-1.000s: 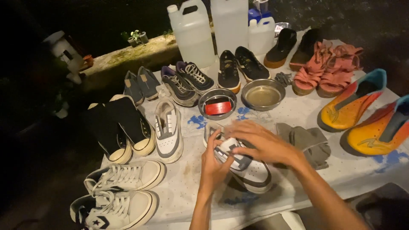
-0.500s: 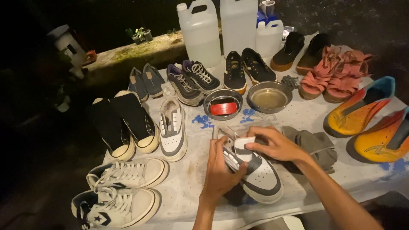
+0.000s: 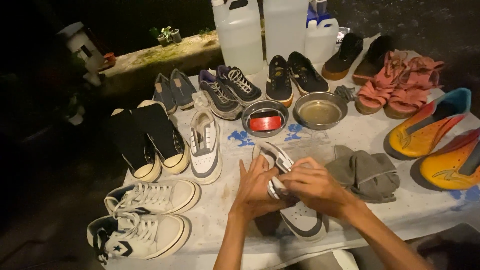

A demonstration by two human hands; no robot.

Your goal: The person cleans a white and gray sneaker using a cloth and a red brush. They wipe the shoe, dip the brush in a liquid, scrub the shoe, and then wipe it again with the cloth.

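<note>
A white sneaker with grey trim [image 3: 298, 220] lies on the cloth-covered table [image 3: 350, 135] in front of me. My left hand [image 3: 255, 189] grips its left side and tongue area. My right hand [image 3: 315, 186] lies over the middle of the same sneaker, fingers curled around it. The shoe's heel end [image 3: 272, 152] sticks out beyond my fingers, pointing away from me. Its matching sneaker [image 3: 205, 145] lies to the left, apart from my hands.
A grey cloth [image 3: 367, 172] lies right of my hands. Two metal bowls [image 3: 320, 111] stand behind, one holding a red object [image 3: 265, 123]. Many shoe pairs ring the table: black high-tops [image 3: 150, 135], white sneakers [image 3: 145, 215], orange football boots [image 3: 440, 145], pink sandals [image 3: 395, 90]. Plastic jugs [image 3: 240, 35] stand at the back.
Both hands have shifted on the sneaker: the right hand has come down over its middle, and the left hand has moved up against the shoe's side. The view has also drifted slightly.
</note>
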